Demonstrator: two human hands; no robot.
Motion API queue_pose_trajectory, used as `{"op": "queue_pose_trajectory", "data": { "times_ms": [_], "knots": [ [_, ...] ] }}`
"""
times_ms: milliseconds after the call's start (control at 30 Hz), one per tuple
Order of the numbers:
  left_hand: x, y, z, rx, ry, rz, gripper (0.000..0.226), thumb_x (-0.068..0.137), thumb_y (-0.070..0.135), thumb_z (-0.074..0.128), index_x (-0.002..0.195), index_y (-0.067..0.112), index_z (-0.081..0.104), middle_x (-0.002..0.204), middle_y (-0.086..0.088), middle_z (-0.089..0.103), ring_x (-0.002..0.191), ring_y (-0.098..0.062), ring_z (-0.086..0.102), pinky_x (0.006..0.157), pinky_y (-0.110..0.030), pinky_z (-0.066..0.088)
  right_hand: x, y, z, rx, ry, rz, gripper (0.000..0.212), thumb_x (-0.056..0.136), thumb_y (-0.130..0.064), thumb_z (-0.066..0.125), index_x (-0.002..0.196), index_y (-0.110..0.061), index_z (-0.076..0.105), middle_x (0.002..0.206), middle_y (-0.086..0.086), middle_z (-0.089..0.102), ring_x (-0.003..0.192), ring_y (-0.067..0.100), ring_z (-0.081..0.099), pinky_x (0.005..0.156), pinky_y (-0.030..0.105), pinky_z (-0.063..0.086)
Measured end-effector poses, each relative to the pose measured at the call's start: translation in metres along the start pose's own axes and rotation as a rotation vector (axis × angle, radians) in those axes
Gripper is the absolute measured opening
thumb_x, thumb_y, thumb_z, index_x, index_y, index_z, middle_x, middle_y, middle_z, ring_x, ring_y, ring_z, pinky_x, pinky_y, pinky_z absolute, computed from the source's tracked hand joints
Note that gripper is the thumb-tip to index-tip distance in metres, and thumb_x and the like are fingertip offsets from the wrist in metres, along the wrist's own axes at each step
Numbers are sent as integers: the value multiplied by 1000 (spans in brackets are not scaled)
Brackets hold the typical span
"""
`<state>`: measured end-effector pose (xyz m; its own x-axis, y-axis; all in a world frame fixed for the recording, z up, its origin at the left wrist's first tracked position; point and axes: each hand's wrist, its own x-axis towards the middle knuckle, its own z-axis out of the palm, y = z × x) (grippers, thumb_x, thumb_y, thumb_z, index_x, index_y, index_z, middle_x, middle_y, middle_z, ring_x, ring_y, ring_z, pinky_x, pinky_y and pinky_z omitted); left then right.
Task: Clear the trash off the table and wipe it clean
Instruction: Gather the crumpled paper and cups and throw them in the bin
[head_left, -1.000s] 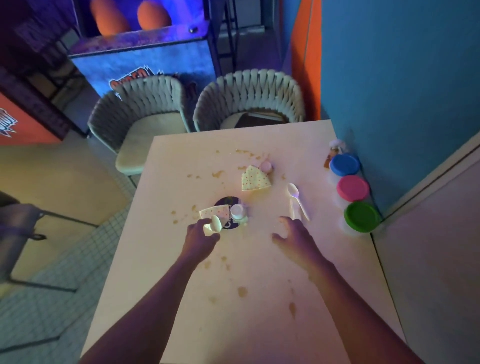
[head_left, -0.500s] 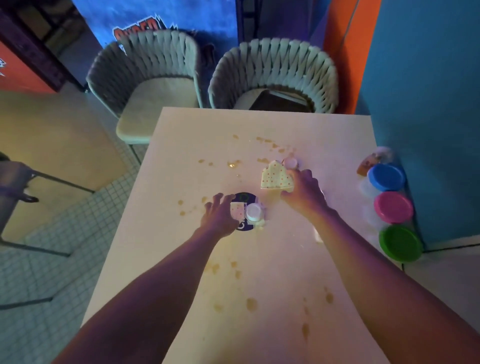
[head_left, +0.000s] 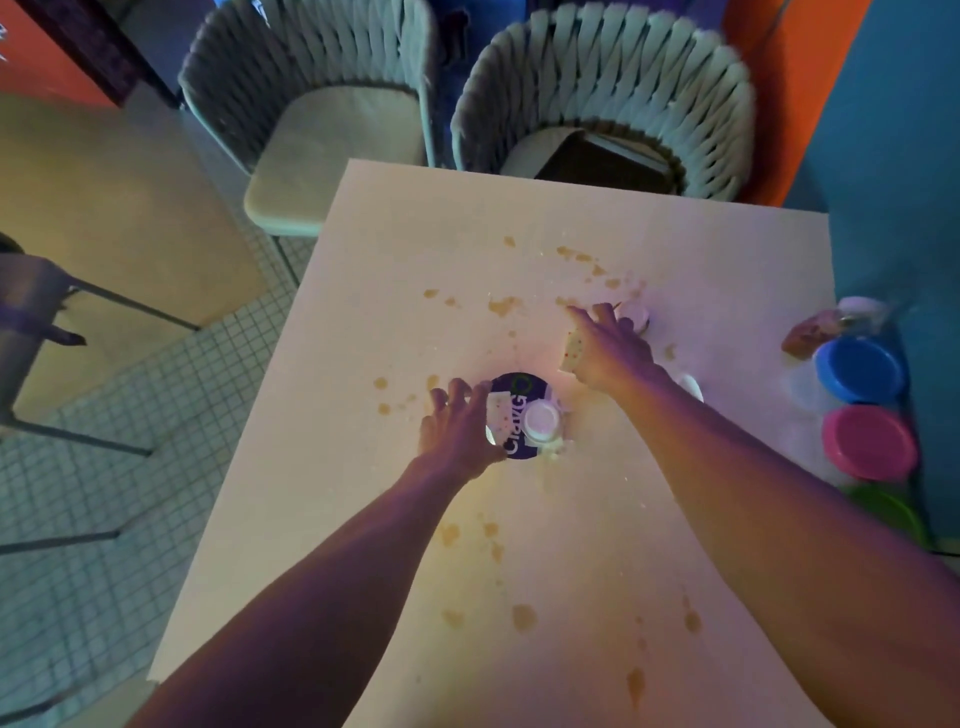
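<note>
Dim coloured light falls on the pale square table, its top spotted with brown spill stains from the near edge to the far middle. At the centre lies a dark round printed disc carrying a small white lidded cup and a scrap of dotted paper; the left hand rests at the disc's left edge, fingers spread and relaxed, gripping nothing I can make out. The right hand curls over a crumpled dotted yellow napkin just beyond the disc, seemingly grasping it. A second small white cup sits just past those fingers, so a hasty grab could knock it over and spread more liquid. Dragging the disc might tip its cup too. Along the right edge stand tubs with blue, pink and green lids, crowding the wiping path there; two woven grey chairs stand behind the table.
</note>
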<state>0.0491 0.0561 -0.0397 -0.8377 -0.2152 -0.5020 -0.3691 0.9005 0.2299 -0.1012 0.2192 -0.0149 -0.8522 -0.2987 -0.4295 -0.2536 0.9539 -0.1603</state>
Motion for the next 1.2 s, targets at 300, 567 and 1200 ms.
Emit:
{"op": "queue_pose_trajectory", "data": {
  "times_ms": [300,567,1200],
  "knots": [
    [-5,-7,0,-135,50,-131,97,66,53,90,139,19,37,133,-5,41,119,-30,42,77,-38,46,-2,7,14,53,35,46,56,90,-5,55,141,-24,41,133,10,48,116,36,56,81,39,45],
    [-17,4,-11,-303,82,-54,95,68,42,88,144,26,34,123,-2,48,110,-27,49,88,-42,49,-12,27,13,643,-63,254,45,78,-13,74,121,-18,61,112,6,65,100,27,66,80,38,58],
    [-3,78,-11,-15,-14,228,69,74,39,86,133,21,57,136,-1,49,132,-28,38,97,-43,45,-42,95,-4,978,200,466,28,82,-22,53,107,-16,64,109,8,67,100,29,61,82,32,49]
  ]
}}
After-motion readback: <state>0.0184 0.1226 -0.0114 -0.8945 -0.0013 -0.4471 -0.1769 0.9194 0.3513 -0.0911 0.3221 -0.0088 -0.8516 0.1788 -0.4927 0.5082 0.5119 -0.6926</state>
